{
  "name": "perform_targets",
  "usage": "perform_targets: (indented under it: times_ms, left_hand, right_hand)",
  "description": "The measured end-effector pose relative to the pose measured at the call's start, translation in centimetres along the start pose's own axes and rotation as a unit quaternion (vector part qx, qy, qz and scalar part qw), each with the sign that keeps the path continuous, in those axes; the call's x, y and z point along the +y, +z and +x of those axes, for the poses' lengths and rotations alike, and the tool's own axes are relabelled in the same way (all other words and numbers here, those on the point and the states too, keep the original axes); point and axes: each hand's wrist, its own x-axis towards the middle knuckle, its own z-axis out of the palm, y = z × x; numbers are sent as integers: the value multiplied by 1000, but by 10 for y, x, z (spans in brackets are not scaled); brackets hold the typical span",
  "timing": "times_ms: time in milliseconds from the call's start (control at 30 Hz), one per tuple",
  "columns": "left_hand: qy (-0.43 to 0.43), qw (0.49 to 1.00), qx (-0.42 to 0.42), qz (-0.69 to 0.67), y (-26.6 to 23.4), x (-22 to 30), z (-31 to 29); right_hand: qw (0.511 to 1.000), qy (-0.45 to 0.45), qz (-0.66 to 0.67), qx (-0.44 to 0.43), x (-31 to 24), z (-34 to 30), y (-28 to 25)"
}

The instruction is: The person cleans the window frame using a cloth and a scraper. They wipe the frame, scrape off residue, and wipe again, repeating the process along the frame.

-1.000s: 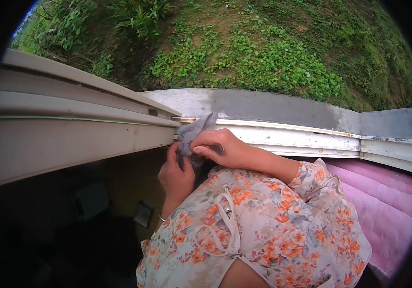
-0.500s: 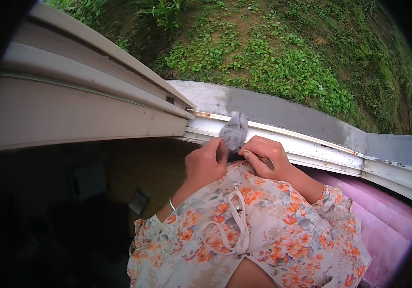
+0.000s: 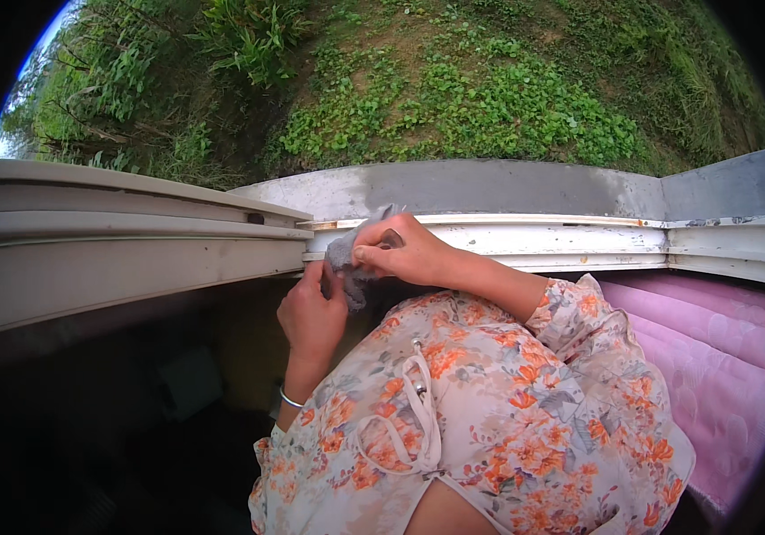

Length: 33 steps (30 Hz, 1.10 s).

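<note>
A crumpled grey cloth (image 3: 343, 253) is pinched between my two hands, just in front of the white window track (image 3: 489, 238). My left hand (image 3: 313, 312) grips its lower left side, with the thumb up against the fabric. From the right, my right hand (image 3: 400, 248) reaches across and holds the upper part, thumb and fingers closed on it. Some of the cloth hangs below between the hands, and a bit shows beyond the right hand. The white frame of the sliding window sash (image 3: 133, 241) ends close to the left of the cloth.
Beyond the track runs a grey concrete ledge (image 3: 507, 187), with green plants (image 3: 489, 116) on the ground outside. A pink curtain (image 3: 703, 357) hangs at the right. Inside, the room at the lower left is dark, with a pale boxy object (image 3: 188, 382) faintly visible.
Both hands and the cloth have moved left toward the sash end. The right hand has gone higher on the cloth, the left slightly lower. The view has turned, so the track now lies level.
</note>
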Motion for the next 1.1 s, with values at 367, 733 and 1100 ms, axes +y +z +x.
perform_targets:
  times_ms: [367, 733, 1100]
  left_hand:
    - [67, 989, -129, -16, 23, 60, -2]
    - [103, 982, -118, -101, 27, 80, -15]
    - [-42, 991, 55, 118, -8, -6, -1]
  right_hand:
    - [993, 20, -93, 75, -19, -86, -48]
    - [954, -79, -277, 85, -44, -111, -51]
    - [980, -175, -82, 55, 18, 24, 39]
